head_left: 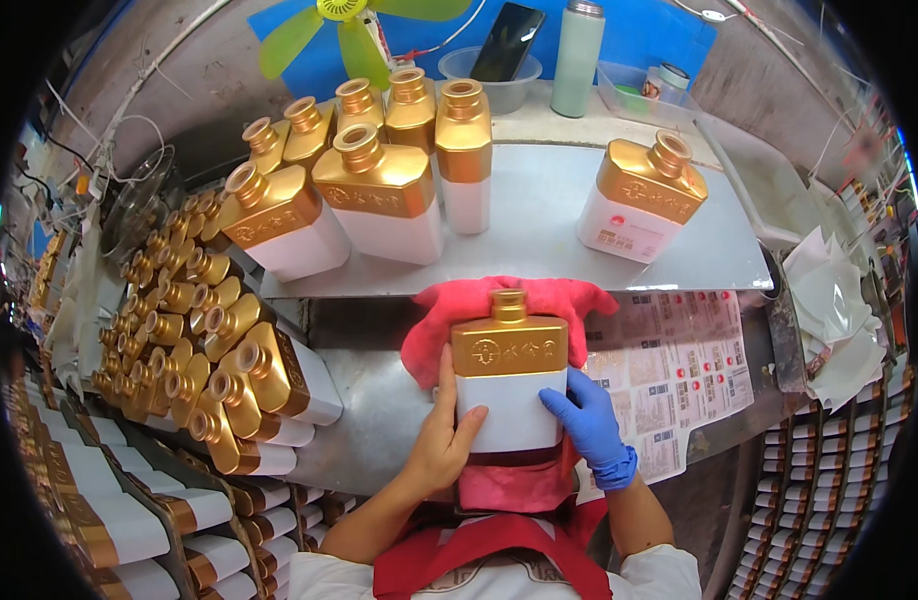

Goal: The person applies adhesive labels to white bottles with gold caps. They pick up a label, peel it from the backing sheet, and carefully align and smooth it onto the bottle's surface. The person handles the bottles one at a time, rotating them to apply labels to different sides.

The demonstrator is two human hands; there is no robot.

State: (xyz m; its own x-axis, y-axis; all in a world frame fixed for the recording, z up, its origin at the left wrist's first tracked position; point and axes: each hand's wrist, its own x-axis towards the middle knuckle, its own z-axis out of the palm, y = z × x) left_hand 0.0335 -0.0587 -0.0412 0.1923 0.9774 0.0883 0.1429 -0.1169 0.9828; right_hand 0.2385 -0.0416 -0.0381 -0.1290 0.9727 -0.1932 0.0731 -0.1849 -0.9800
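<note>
Upright in front of me is a white bottle with a gold shoulder and neck [511,405], its front toward me. My left hand [444,440], bare, grips its left side with the thumb on the white face. On the opposite side my right hand [591,425], in a blue glove, holds it with the thumb at the front edge. Behind and below the bottle lies a pink cloth [434,330]. A sheet of printed decals [679,385] is spread just right of my gloved hand.
A raised grey board [519,255] carries several similar bottles [384,190] on the left and a decal-bearing bottle [639,200] on the right. More bottles [209,330] are piled at left. Loaded racks [819,490] flank me. A green fan [344,40], phone [509,42] and flask [579,60] are behind.
</note>
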